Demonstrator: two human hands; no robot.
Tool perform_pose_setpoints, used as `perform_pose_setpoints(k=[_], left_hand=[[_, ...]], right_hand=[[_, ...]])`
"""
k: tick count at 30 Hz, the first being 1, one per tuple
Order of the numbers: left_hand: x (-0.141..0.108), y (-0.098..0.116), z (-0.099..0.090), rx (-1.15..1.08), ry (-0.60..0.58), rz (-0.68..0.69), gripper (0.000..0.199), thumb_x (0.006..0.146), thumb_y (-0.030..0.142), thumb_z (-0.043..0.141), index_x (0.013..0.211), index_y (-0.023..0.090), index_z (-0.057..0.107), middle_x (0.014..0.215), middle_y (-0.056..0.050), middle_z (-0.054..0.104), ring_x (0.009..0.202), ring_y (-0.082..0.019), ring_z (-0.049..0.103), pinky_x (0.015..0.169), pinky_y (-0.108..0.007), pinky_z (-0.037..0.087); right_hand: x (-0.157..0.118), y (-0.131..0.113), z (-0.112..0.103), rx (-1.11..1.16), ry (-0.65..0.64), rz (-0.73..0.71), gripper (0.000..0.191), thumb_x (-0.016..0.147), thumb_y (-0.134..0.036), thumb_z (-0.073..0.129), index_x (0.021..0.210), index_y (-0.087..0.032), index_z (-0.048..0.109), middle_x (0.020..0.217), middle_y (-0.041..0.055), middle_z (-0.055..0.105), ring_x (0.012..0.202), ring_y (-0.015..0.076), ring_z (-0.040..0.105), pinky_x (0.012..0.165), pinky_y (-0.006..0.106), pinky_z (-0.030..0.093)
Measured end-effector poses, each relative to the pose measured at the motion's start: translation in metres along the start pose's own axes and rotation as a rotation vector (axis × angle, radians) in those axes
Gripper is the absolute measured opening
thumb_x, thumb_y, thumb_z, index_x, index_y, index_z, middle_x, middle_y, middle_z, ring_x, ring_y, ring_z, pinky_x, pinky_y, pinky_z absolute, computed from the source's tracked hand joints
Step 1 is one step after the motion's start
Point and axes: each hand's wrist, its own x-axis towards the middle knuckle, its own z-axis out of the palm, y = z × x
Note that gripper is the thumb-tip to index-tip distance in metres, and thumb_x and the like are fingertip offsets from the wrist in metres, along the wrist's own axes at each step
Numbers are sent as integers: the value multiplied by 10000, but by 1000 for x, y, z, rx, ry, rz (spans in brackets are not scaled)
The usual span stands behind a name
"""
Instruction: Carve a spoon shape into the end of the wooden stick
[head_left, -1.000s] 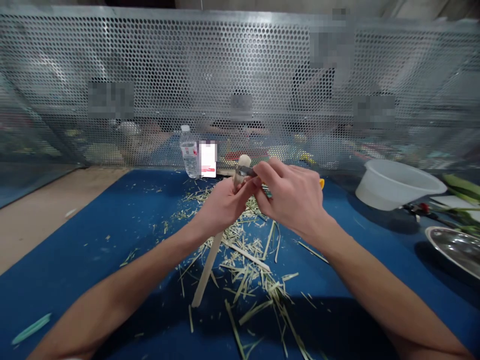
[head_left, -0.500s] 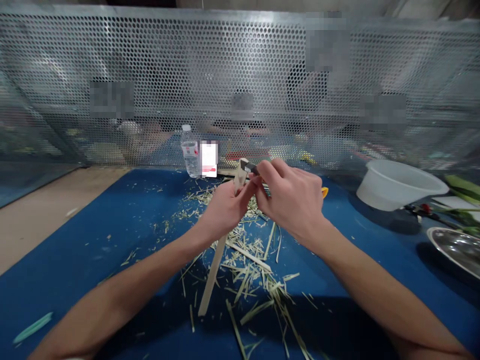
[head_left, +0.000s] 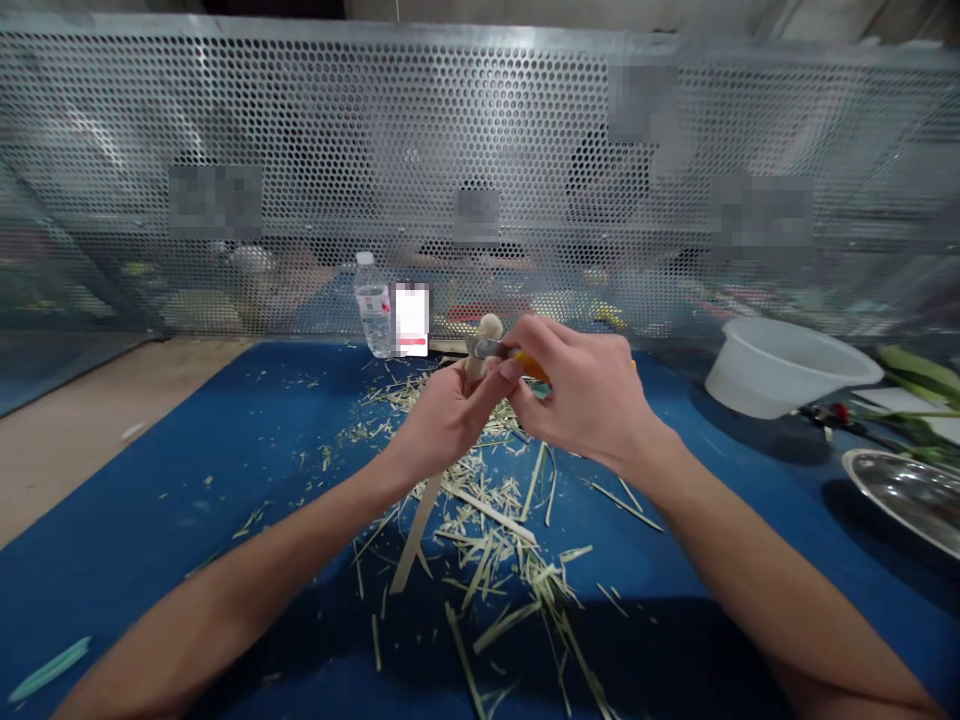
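My left hand (head_left: 444,412) is closed around a long, flat, pale strip (head_left: 417,535) that looks like wood or bamboo. Its rounded upper end rises above my fingers, and the lower part slants down over the mat. A craft knife with a yellow handle (head_left: 532,366) is gripped in my right hand (head_left: 589,392). Its grey blade lies against the strip just below the rounded end, close to my left thumb. Pale shavings (head_left: 487,545) are scattered beneath both hands.
A blue mat (head_left: 247,430) covers the table. A water bottle (head_left: 373,310) and a lit phone (head_left: 412,320) stand before a perforated metal screen (head_left: 337,150). To the right are a white tub (head_left: 757,385), a metal bowl (head_left: 900,490) and green leaves (head_left: 915,380). People sit behind the screen.
My right hand has turned the knife, so its yellow handle shows and the blade sits lower on the strip. The strip's rounded end is now uncovered. Thin slivers show beside my right forearm.
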Motion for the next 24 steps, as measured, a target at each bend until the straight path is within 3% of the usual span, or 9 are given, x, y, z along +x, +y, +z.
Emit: perform_pose_setpoints(k=[8,15,21,24], left_hand=[[-3,4,3,80,60,31,432,895,512,602,684,211,374,528,81,289,448,-58,240,423,-241,164],[0,-2,6,160,157,81,508,902,656,486,691,208,377,597,49,341,525,-80,271,456,-256,202],[0,-2,6,114,144,83,540,890,699,461,685,206,380,601,46,343,505,-74,289,448,-247,229],[0,5,1,84,54,17,533,900,681,461,665,208,392,532,63,323,425,-63,290,397,-235,224]], right_hand=[[-1,-2,4,-7,2,23,319,859,-284,494,1158,-253,599,933,-10,725,630,128,571,545,286,236],[-6,-13,13,-152,66,71,283,914,-279,463,1163,-272,596,845,-17,676,572,119,514,537,297,193],[-7,-17,14,-167,103,79,270,939,-279,449,1156,-260,609,794,-12,652,571,122,516,533,294,208],[-6,-13,11,-104,78,74,287,928,-291,465,1184,-268,591,845,-16,681,564,117,513,525,293,208]])
